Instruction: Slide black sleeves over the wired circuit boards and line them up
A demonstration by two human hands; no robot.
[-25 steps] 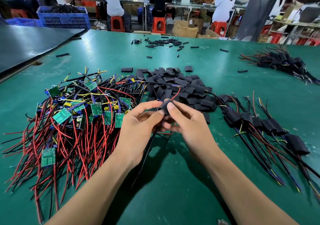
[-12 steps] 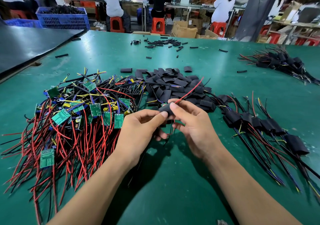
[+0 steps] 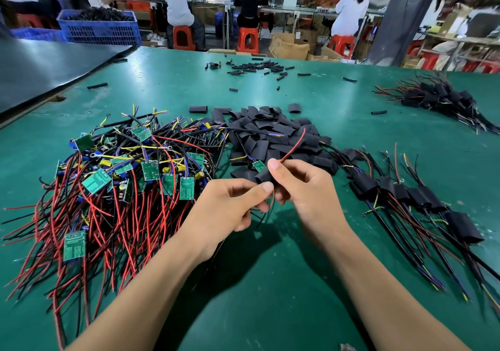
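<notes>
Above the green worktop (image 3: 351, 123), my right hand (image 3: 305, 188) pinches a black sleeve (image 3: 264, 176), its circuit board (image 3: 258, 165) poking out the far end; my left hand (image 3: 230, 207), just below, pinches the trailing wires (image 3: 272, 201) in line with it.

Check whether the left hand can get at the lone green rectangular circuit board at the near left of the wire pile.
Probably yes, once freed: the green rectangular circuit board lies uncovered atop red wires, nothing between. For now the left hand pinches thin wires under a black tubular sleeve.
</notes>
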